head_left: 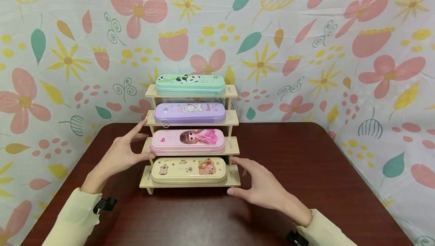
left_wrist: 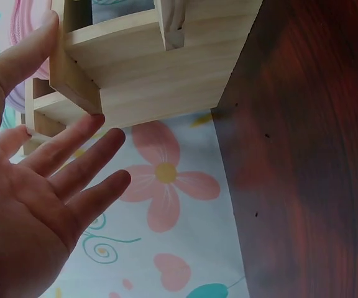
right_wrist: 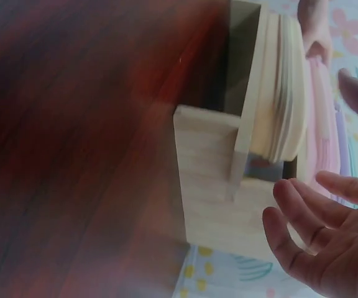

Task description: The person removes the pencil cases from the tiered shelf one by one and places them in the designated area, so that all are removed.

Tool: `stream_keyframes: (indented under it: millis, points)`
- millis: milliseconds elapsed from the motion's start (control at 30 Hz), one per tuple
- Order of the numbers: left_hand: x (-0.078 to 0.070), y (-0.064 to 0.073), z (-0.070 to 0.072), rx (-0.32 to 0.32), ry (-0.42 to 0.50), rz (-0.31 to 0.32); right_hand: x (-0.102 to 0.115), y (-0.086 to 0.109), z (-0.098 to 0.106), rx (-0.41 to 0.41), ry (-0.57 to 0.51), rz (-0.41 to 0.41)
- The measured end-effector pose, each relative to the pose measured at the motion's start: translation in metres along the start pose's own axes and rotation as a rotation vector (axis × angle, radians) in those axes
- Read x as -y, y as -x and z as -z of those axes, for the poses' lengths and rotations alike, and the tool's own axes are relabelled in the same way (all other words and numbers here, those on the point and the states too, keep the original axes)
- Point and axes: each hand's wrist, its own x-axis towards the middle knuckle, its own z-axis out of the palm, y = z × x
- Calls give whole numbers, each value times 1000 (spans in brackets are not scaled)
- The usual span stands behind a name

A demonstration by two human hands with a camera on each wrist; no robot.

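Observation:
A stepped wooden rack (head_left: 233, 180) stands on the table with one zipped pencil case on each shelf: mint green with a panda (head_left: 190, 84), purple (head_left: 173, 114), pink with a doll picture (head_left: 166, 143) and cream (head_left: 190, 171) at the bottom. At the rack's left side is my left hand (head_left: 119, 154), fingers extended. Its thumb lies at the end of the pink case's shelf, and a fingertip (left_wrist: 95, 122) meets a shelf edge. My right hand (head_left: 263, 185) is spread beside the lower right end, holding nothing; whether it touches the wood I cannot tell.
The dark reddish-brown table (head_left: 292, 151) extends around the rack. Behind it hangs a white cloth (head_left: 221, 11) printed with flowers and leaves. Black straps (head_left: 104, 204) sit at both wrists over pale sleeves (head_left: 73, 215).

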Motion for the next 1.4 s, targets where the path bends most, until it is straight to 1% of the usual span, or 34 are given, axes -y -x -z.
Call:
stream_keyframes:
  millis: [100, 367, 500, 600, 733, 900, 1133, 1267, 1400]
  points:
    - [1, 0, -1, -14, 9, 3, 1, -5, -5, 29, -29, -7]
    - [2, 0, -4, -42, 18, -5, 2, -18, -19, 58, -71, -38]
    - [3, 0, -5, -42, 14, -9, 3, -21, -26, 71, -62, -70]
    - [2, -1, -4, -33, 23, -8, 4, -23, -30, 54, -45, -82]
    - [1, -2, -4, -29, 46, -12, 5, -26, -32, 30, -55, -84]
    - [3, -2, -3, -21, 89, -22, 5, -30, -31, 22, -90, -84]
    - [11, 0, 1, 8, 169, -23, 2, -35, -35, 49, -129, -92]
    - [15, 1, 2, 33, 226, -26, 0, -36, -36, 32, -182, -96]
    - [18, 1, 3, 52, 287, -32, -1, -36, -33, 25, -190, -94]
